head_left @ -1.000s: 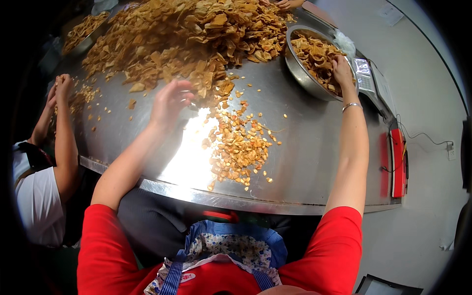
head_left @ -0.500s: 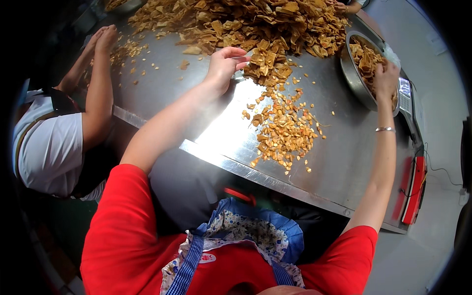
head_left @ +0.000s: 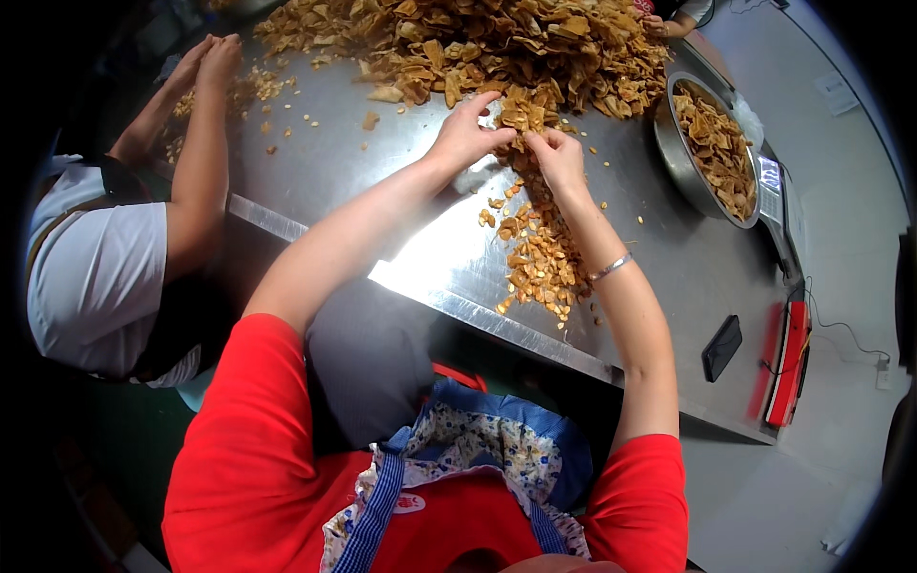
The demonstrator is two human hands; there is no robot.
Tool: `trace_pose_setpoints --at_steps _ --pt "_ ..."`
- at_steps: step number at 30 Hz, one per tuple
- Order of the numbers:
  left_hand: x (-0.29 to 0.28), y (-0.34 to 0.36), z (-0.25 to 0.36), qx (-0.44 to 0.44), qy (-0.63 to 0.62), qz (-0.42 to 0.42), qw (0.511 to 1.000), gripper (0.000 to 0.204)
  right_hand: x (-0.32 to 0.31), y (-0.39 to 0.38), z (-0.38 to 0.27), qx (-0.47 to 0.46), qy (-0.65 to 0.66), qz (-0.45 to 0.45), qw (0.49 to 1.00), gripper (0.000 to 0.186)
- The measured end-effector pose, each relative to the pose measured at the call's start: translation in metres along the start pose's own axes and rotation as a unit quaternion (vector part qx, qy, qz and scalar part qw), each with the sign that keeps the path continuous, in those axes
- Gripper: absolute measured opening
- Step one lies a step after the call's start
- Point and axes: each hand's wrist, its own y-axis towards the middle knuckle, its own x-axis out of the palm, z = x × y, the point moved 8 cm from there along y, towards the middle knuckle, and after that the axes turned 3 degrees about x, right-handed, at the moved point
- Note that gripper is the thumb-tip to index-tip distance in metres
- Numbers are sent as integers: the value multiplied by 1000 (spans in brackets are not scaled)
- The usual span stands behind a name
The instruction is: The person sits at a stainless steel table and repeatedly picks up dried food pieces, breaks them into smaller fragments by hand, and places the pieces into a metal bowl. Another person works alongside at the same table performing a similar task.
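Observation:
A large heap of brown dried slices point(head_left: 535, 48) covers the far part of the metal table, with a narrow tongue of slices point(head_left: 523, 107) reaching toward me. At the left side of this tongue is my left hand point(head_left: 465, 138), its thumb and index finger apart and curved around the edge. My right hand point(head_left: 562, 160) comes in from the other side, fingertips pinched together at the slices; whatever lies between them is too small to make out. Small yellow-orange bits point(head_left: 544, 272) are scattered below my hands, partly behind my right wrist, which wears a silver bracelet point(head_left: 611, 267).
A steel bowl point(head_left: 673, 158) of brown slices stands at the right on a scale point(head_left: 776, 205). A black phone point(head_left: 721, 349) lies near the table's right edge, by a red device point(head_left: 787, 363). At left, a co-worker's hands point(head_left: 218, 59) are over more bits; another person's hand point(head_left: 657, 26) is beyond the heap.
My right hand has left the bowl and come across to the slices beside my left hand. The left hand has shifted slightly right. The phone, formerly behind my right arm, now shows.

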Motion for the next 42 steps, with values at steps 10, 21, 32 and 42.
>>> trace_pose_setpoints --at_steps 10,21,32,42 --pt "4 0 -12 -118 -318 34 940 39 -47 -26 -21 -29 55 88 994 21" --pt "-22 1 13 66 115 118 984 42 -38 56 45 13 -259 1 966 34" --pt "24 -15 37 43 -170 -132 976 39 -63 -27 -4 -4 233 -15 972 15" --pt "33 -29 50 122 -79 -147 978 18 -39 -73 -31 -53 321 -80 942 11"
